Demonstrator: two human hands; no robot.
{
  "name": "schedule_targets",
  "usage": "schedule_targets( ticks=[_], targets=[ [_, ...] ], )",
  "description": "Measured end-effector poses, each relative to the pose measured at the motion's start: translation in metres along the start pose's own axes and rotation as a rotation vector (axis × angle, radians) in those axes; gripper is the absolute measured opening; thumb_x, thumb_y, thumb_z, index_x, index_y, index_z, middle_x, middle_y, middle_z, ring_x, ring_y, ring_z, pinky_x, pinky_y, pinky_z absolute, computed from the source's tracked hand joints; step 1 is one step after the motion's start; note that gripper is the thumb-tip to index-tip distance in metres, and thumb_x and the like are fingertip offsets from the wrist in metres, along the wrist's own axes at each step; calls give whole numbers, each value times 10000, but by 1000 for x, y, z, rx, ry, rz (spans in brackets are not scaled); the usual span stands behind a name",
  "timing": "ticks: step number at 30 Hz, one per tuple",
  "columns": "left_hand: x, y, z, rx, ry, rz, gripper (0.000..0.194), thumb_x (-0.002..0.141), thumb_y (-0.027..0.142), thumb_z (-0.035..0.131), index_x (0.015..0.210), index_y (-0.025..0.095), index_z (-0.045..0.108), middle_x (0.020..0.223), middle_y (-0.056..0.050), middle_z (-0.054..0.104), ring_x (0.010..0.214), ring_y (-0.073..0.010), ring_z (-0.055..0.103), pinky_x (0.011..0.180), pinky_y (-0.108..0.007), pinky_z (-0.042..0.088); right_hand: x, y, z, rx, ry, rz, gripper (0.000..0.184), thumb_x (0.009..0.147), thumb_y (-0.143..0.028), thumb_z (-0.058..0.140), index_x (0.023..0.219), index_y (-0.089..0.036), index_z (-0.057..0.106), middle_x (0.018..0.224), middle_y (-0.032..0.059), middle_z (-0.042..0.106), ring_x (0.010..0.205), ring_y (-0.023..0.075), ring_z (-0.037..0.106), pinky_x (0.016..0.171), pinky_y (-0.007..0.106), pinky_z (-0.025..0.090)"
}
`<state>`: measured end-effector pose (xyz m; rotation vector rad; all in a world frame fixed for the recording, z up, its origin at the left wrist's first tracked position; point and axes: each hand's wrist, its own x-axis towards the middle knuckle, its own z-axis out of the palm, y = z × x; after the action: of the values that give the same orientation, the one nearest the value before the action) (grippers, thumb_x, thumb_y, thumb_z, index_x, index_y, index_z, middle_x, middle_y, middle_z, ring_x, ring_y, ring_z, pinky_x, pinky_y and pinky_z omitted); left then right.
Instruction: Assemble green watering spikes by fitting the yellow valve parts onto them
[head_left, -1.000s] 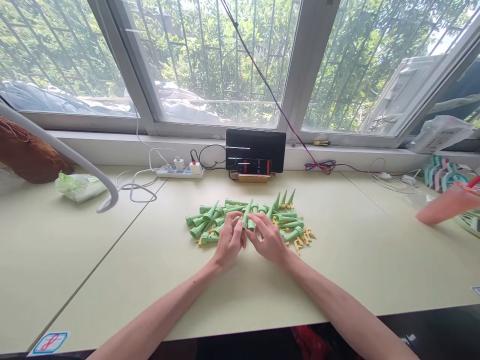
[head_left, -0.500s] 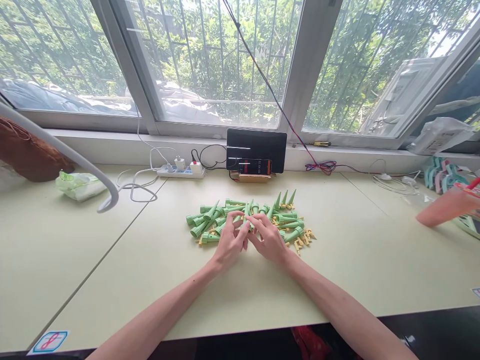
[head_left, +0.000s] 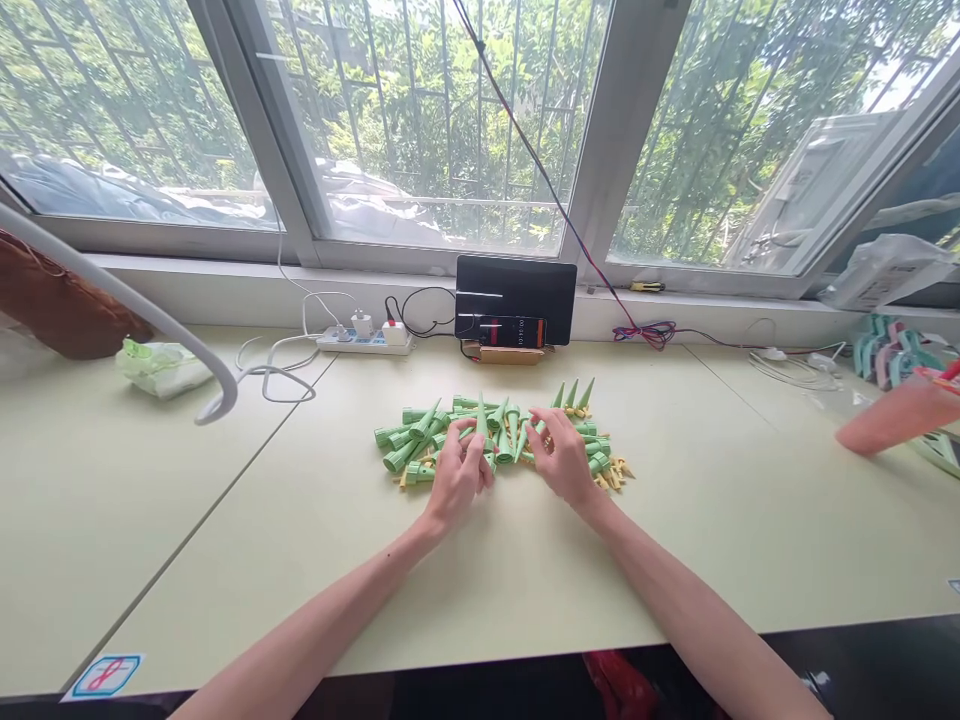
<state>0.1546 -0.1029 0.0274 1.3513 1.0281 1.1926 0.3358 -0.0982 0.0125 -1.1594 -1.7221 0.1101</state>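
My left hand (head_left: 459, 470) is closed on a green plastic plant-watering spike (head_left: 481, 416), held upright with its pointed tip up. My right hand (head_left: 562, 458) is over the right part of the heap, thumb and fingers curved and apart. Green plastic shows between them, but no grip on it is visible. More green spikes (head_left: 411, 433) with ribbed collars lie heaped around both hands. Three stand upright (head_left: 573, 393) behind my right hand, partly covered by it. Small yellow pointed pieces (head_left: 616, 472) lie scattered at the heap's right side and among the spikes.
Behind the heap, a phone (head_left: 512, 331) showing a timer leans on a dark tablet (head_left: 516, 285). A power strip (head_left: 364, 341) with cables sits to their left. A pinkish drink cup (head_left: 892, 412) lies at far right, a green-white packet (head_left: 161, 368) at left.
My right hand has let go of the held spike and moved right, over the heap. My left hand has shifted slightly left, still holding the spike upright.
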Motion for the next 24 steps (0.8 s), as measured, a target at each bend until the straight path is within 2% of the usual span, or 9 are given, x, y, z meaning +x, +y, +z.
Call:
schedule_targets(
  ticks=[4,7,13,18,24],
  targets=[
    [0,1,0,-27,6,-8,369,925,465,479,1169,192,430,839,-16,651,411,-88,522,381,-216,387,2,6,-3,-95,-21,63,192,960,-204,474,1108,-181,594,1021,71,638,555,126,520,646,303,499],
    [-1,1,1,-29,9,-2,378,924,466,487,1177,190,431,848,-20,652,414,-88,522,381,-218,385,2,6,-2,-120,-79,84,221,951,-189,467,1125,-169,602,1050,90,655,579,142,552,696,317,512],
    [-1,-1,2,-32,-10,9,355,925,454,491,1167,200,435,889,-27,652,421,-82,522,375,-213,376,0,3,1,-158,-219,73,292,942,-167,479,1208,-165,599,1163,104,668,755,183,664,762,325,538],
    [-1,-1,2,-43,-21,-1,353,924,454,493,1164,201,440,903,-30,649,429,-80,525,376,-214,379,1,2,1,-237,-336,69,336,940,-162,498,1267,-183,574,1219,100,665,1038,226,665,850,325,532],
    [-1,-2,2,-43,-27,-3,350,923,454,495,1160,201,445,907,-31,649,425,-80,524,370,-216,373,2,0,-2,-260,-383,70,324,958,-166,478,1269,-181,566,1234,95,659,1067,220,657,871,310,517]
  ],
)
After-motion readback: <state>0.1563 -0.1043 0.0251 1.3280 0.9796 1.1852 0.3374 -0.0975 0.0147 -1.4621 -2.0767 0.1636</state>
